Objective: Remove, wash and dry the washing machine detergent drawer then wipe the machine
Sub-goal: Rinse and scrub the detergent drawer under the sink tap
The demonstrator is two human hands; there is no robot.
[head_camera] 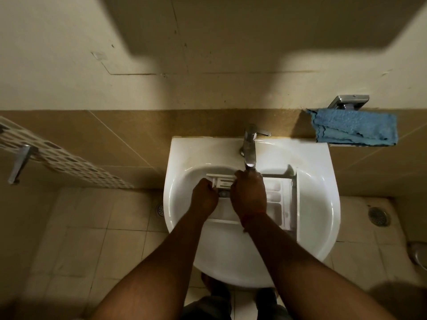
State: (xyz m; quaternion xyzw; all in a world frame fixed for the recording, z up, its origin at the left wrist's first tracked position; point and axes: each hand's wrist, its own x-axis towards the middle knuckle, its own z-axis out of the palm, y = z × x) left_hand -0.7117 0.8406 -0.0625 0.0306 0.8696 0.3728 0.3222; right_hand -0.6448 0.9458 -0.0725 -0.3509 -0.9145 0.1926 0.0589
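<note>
Done: drawer (275,199) out, lying in sink (318,204).
Now: I wash; left hand (204,196) and right hand (249,195) grip it.
Left: drying, wiping machine.

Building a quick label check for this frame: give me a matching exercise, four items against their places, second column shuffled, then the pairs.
Column 1:
1. detergent drawer
2. blue cloth
3. tap
4. floor drain

Column 2:
A. on the floor tiles right of the sink
B. lying in the sink basin
C. at the sink's back rim, spout over the basin
D. draped on the wall holder, upper right

Pairs: 1-B, 2-D, 3-C, 4-A
</note>
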